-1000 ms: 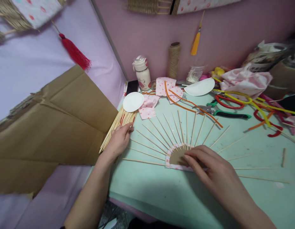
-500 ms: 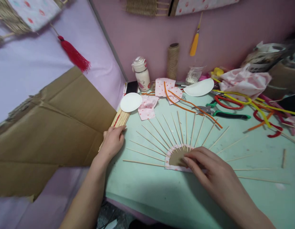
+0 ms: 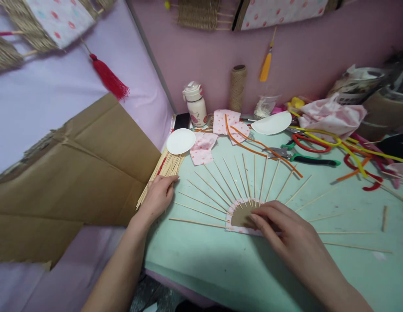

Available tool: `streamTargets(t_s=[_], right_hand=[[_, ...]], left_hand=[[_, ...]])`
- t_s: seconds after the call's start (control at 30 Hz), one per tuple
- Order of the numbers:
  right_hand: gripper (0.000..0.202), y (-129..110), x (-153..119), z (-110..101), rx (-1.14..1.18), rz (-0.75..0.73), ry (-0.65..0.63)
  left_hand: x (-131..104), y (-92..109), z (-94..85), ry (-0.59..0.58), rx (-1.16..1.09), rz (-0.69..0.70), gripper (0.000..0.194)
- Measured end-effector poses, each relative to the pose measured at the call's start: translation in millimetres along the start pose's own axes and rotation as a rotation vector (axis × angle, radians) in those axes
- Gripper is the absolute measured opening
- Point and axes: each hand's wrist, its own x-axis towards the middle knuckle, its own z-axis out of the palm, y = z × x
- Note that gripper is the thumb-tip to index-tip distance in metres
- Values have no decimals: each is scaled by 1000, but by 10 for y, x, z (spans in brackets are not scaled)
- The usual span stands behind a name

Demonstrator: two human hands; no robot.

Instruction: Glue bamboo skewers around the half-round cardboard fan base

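On the green table lies a half-round cardboard piece (image 3: 242,218) edged with pink dotted cloth, from which several thin wooden sticks (image 3: 206,186) fan out. My right hand (image 3: 284,229) is over its right half, fingers curled and thumb near the fingertips; anything between them is hidden. To the left, my left hand (image 3: 159,193) lies across a loose pile of wooden sticks (image 3: 170,165), fingers stretched to the right. Its palm side is out of sight. A white disc (image 3: 181,141) rests on the far end of the pile.
A bent cardboard sheet (image 3: 100,173) stands at left. Behind are a white bottle (image 3: 195,106), a twine roll (image 3: 237,89), pink dotted cloth pieces (image 3: 204,148) and orange strips (image 3: 247,138). Green-handled pliers (image 3: 313,160) and red-handled scissors (image 3: 310,145) lie right. A red tassel (image 3: 110,78) hangs above.
My left hand has shifted slightly right over the pile, where the sticks now look more spread. The right hand stays over the half-round piece. The view has tilted a little.
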Motion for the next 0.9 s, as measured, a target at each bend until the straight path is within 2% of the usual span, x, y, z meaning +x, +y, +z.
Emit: streamTargets(t_s=[0.37, 0.57, 0.9], right_hand=[[23, -49, 19, -23, 0, -43, 66], [22, -148, -138, -78, 2, -60, 107], [27, -115, -341, -149, -56, -62, 165]], left_hand=[[-10, -17, 2, 4, 3, 43, 39], [-25, -97, 11, 43, 15, 20, 37], [-72, -104, 27, 42, -29, 67, 33]])
